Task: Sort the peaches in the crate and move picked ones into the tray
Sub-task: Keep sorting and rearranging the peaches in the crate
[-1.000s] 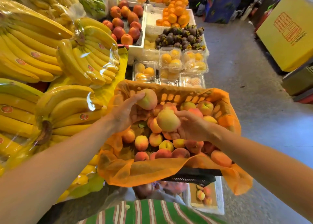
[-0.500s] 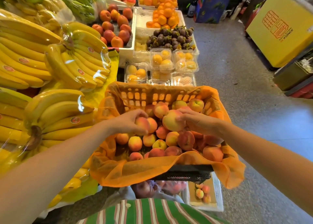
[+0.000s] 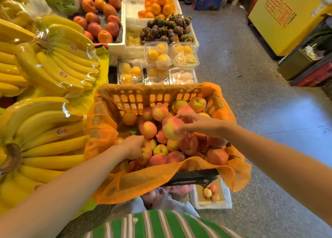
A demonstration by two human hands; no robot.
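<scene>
The bunches of bananas (image 3: 45, 122) filled the stand left of the crate (image 3: 156, 97), wrapped in clear film, each with a red oval sticker I could not read. Far right of the crate and beyond it stood a yellow carton (image 3: 280, 18) printed with a red seal-style mark and the word "XINOX" running up its side. The crate itself was a slatted plastic one lined with orange mesh (image 3: 136, 182) that spilled over its rim, and it was heaped with peaches (image 3: 188, 144). Just behind the crate sat clear clamshell boxes (image 3: 158, 56) of yellow fruit, with mangosteens (image 3: 167, 29) and oranges (image 3: 158, 4) further back. Below the crate's near right corner lay the white tray (image 3: 228, 200), holding three little peaches (image 3: 209, 192). My green striped shirt (image 3: 161, 225) showed beneath the crate's near edge.

My right hand (image 3: 199, 123) was over the middle of the crate, thumb and fingertips clasping a big peach (image 3: 170, 131), yellow flushed with pink, raised slightly above the pile. My left hand (image 3: 133, 146) was down in the crate's near left part, fingers curled onto a small peach (image 3: 146, 155) that lay among the others there.
</scene>
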